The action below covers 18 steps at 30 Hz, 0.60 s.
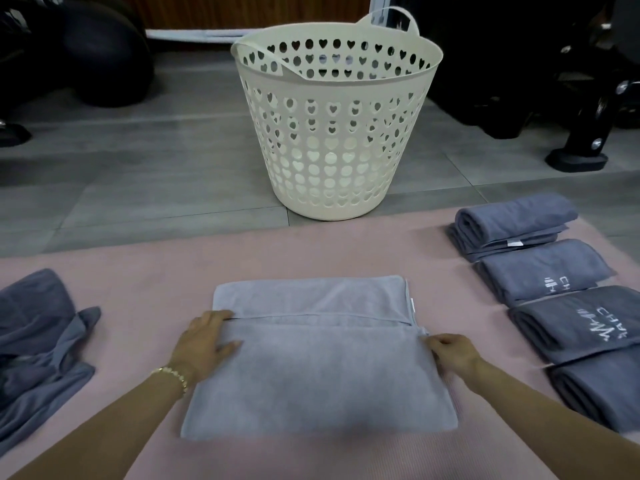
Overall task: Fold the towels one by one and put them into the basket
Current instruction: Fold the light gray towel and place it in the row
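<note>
A light grey towel [318, 362] lies folded flat on the pink mat [156, 278] in front of me. My left hand [204, 337] rests on its left edge with straight fingers, just below the fold line. My right hand [450, 351] pinches the towel's right edge with curled fingers. The cream basket [332, 133] with heart-shaped holes stands upright on the grey floor beyond the mat; no towel is visible inside it.
A crumpled pile of dark grey towels [38, 348] lies at the left of the mat. A row of several folded dark grey towels [543, 271] runs along the right. Black equipment [588, 116] stands at the back right and dark bags [86, 53] at the back left.
</note>
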Tool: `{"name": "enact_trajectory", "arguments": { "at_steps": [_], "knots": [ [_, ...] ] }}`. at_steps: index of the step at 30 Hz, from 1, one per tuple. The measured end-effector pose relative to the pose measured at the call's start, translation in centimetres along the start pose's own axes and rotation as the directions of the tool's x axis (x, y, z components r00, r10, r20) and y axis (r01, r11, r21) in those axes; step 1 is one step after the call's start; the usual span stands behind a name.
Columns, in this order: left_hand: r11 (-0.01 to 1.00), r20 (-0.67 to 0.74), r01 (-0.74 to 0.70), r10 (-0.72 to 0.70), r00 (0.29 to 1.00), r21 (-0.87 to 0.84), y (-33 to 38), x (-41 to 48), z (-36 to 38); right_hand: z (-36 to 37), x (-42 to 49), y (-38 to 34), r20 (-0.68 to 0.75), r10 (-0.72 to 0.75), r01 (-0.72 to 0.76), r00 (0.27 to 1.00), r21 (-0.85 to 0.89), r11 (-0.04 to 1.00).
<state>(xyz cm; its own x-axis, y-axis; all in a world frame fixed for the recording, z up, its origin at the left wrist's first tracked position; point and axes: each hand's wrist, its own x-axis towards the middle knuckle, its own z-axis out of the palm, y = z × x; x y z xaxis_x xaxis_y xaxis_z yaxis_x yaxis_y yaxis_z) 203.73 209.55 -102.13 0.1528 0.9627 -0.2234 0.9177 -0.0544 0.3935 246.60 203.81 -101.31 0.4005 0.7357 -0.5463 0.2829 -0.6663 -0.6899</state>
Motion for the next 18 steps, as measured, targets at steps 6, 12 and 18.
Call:
{"name": "enact_trajectory", "arguments": {
  "at_steps": [6,12,18],
  "knots": [
    [0.975,0.169,-0.129,0.099,0.981,0.180,0.9,2.6,0.4,-0.1,1.5,-1.8,0.079,0.160,-0.167,0.984,0.101,0.981],
    [0.987,0.157,-0.056,0.033,0.987,0.149,-0.1,3.7,-0.1,0.0,2.4,-2.9,0.353,0.264,-0.366,0.898,0.263,0.893],
    [0.978,0.141,0.000,0.030,0.990,-0.208,-1.3,2.6,0.2,-0.7,2.7,-3.3,0.360,0.291,-0.365,0.886,0.157,0.918]
  ]
}}
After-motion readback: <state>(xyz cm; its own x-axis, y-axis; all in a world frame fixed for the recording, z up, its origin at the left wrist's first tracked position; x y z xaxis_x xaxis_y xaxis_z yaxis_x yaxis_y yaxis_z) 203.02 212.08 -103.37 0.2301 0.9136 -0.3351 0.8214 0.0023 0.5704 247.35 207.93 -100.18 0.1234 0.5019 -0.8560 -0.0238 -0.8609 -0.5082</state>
